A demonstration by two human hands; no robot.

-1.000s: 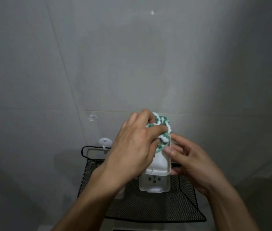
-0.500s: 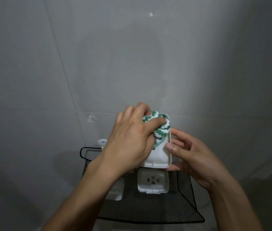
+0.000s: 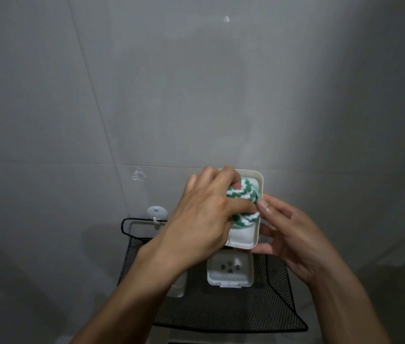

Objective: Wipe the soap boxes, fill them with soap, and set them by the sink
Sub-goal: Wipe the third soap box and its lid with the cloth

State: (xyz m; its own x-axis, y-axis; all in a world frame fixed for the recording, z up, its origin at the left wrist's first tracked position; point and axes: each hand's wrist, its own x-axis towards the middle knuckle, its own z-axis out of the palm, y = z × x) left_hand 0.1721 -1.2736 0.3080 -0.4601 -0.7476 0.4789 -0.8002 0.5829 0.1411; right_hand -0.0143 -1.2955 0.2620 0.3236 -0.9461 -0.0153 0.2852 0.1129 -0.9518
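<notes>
Just below the middle of the frame, the right hand (image 3: pixel 293 242) grips a white soap box (image 3: pixel 244 238) by its right edge, thumb on the rim. The box's long axis runs up and down the frame, open side toward the camera. The left hand (image 3: pixel 203 219) clenches a green-and-white cloth (image 3: pixel 243 194), pressing it into the box. Lower down, a second soap box (image 3: pixel 230 270) lies in a black mesh basket (image 3: pixel 221 314) against the grey tiled wall (image 3: pixel 196 95).
</notes>
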